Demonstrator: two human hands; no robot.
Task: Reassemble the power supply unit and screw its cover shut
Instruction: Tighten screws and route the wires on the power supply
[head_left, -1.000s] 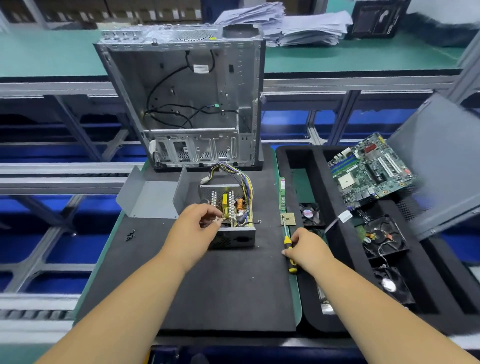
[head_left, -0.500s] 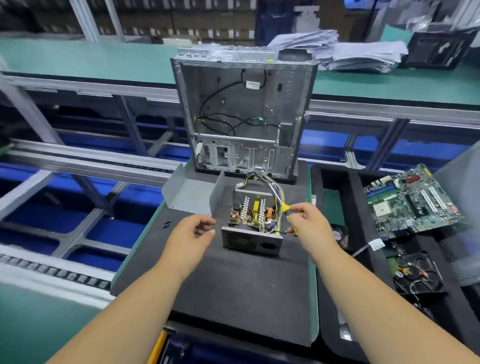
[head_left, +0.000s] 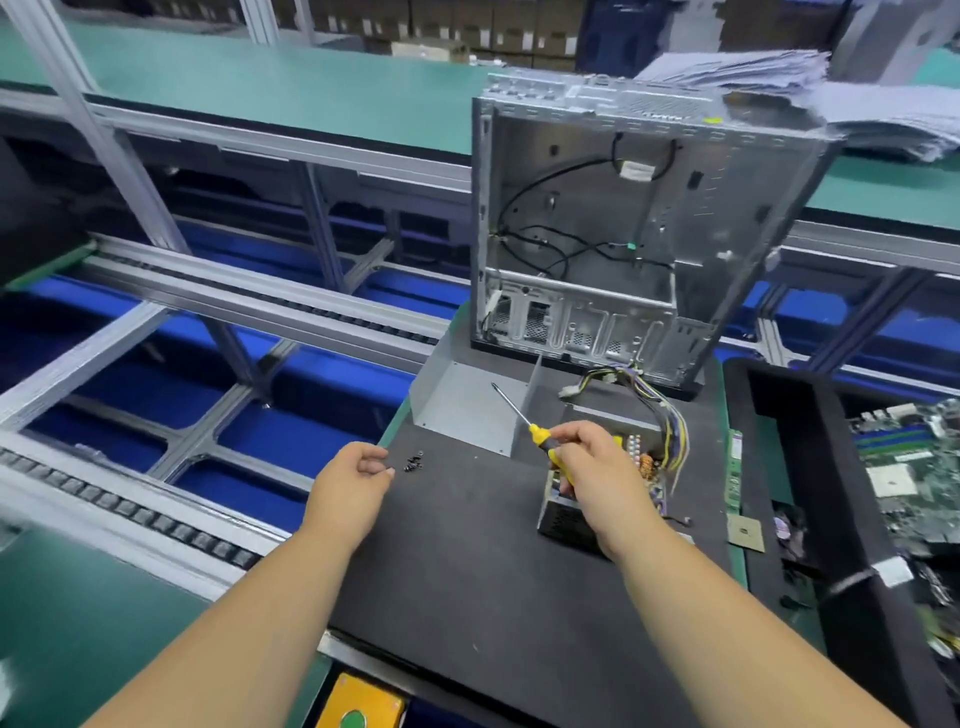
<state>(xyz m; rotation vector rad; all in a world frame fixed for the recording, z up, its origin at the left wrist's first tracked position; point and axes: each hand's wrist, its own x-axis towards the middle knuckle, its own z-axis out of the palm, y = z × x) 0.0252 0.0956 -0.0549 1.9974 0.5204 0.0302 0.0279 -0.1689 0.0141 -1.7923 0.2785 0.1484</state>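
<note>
The open power supply unit (head_left: 563, 512) lies on the black foam mat (head_left: 478, 561), its circuit board and coloured wires (head_left: 670, 426) exposed and partly hidden by my right hand. Its grey metal cover (head_left: 467, 405) lies upturned behind it to the left. My right hand (head_left: 597, 467) grips a yellow-handled screwdriver (head_left: 524, 423) above the unit, the shaft pointing up and left over the cover. A small cluster of black screws (head_left: 413, 462) sits on the mat. My left hand (head_left: 353, 483) hovers just left of the screws, fingers loosely curled and holding nothing.
An empty computer case (head_left: 634, 234) stands upright behind the mat. A black foam tray (head_left: 810, 467) at the right holds a motherboard (head_left: 914, 467); a RAM stick (head_left: 733, 467) and a CPU chip (head_left: 745, 532) lie beside it. Conveyor rails (head_left: 182, 312) run at the left.
My right hand picked up the screwdriver from the mat's right edge and carried it left above the unit. My left hand left the unit and moved left toward the screws. The view swung left.
</note>
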